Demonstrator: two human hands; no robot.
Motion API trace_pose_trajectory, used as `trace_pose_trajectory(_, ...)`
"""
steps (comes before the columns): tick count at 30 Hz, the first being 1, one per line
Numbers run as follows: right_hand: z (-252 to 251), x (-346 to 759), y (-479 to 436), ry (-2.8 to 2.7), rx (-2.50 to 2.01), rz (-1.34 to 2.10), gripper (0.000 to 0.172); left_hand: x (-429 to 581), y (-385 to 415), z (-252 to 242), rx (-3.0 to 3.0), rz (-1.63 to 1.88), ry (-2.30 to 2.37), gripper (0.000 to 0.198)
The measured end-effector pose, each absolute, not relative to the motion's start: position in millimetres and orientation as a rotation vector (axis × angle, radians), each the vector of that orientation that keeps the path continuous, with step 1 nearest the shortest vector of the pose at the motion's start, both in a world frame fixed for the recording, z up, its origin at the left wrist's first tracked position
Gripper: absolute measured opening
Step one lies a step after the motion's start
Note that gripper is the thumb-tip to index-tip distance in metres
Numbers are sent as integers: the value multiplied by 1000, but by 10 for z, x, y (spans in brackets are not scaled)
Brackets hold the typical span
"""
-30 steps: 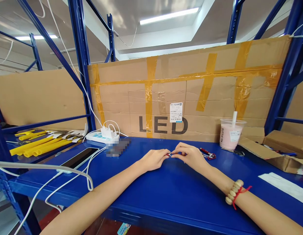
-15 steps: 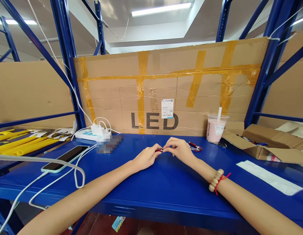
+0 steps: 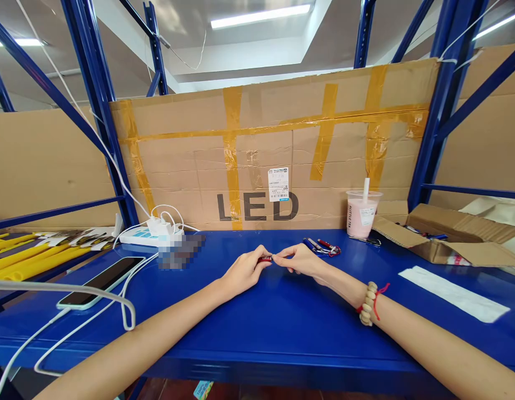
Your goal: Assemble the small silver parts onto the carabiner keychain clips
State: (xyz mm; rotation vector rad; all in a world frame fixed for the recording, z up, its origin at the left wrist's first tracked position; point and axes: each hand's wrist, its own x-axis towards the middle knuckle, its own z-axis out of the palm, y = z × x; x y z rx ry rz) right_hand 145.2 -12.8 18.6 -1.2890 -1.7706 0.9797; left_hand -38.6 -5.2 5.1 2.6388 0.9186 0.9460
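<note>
My left hand point(image 3: 244, 271) is closed around a small red pocket tool with silver metal parts point(image 3: 265, 259), most of it hidden by the fingers. It looks like a folding pocket knife, but the kind is not certain. Thumb and forefinger of my right hand point(image 3: 301, 260) pinch at the tool's metal right end. Both hands are just above the blue tabletop point(image 3: 274, 316). Right behind my right hand lie similar pocket tools, a blue one point(image 3: 311, 246) and a red one with a metal clip point(image 3: 330, 248).
A pink drink cup with a straw point(image 3: 360, 216) stands at the back right, beside an open cardboard box point(image 3: 443, 253). A white strip point(image 3: 453, 293) lies at right. On the left are a phone point(image 3: 101, 282), white cables and a power strip point(image 3: 144, 236). Cardboard point(image 3: 190, 183) walls the back.
My right hand has shifted slightly and its fingers are straighter, uncovering the blue tool behind it. The red tool shows more in my left hand. The whole view has moved a little.
</note>
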Motion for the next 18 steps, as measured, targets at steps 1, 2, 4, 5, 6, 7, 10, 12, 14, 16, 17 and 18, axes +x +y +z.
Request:
trace_pose_trajectory(1,186,1453,-129,-1736,-1309,1050,40,-386,-48,52,2647,958,898,8)
trace_pose_trajectory(2,184,1457,-125,-1705,-1322,1108,41,-386,-40,54,2660,967,887,11)
trace_pose_trajectory(4,172,1470,-105,-1669,-1329,1159,42,-392,-18,62,2700,959,898,15)
trace_pose_trajectory(5,163,1476,-92,-1666,-1324,1151,43,-398,-4,69,2728,939,915,16)
trace_pose_trajectory(6,150,1480,-78,-1674,-1307,1128,43,-405,11,76,2762,907,935,17)
trace_pose_trajectory(7,136,1479,-66,-1690,-1281,1096,43,-414,26,84,2798,866,954,17)
trace_pose_trajectory(10,92,1447,-44,-1735,-1186,976,43,-437,63,104,2875,758,1006,19)
trace_pose_trajectory(12,83,1414,-33,-1753,-1147,899,41,-442,75,111,2878,733,1042,20)
trace_pose_trajectory(14,105,1410,-13,-1763,-1133,841,39,-438,77,115,2854,750,1076,21)
trace_pose_trajectory(16,158,1471,21,-1766,-1173,760,37,-429,73,120,2838,770,1105,24)
trace_pose_trajectory(17,190,1531,42,-1770,-1223,673,35,-424,70,124,2841,772,1115,24)
trace_pose_trajectory(18,222,1606,64,-1780,-1292,546,33,-421,65,129,2852,763,1122,24)
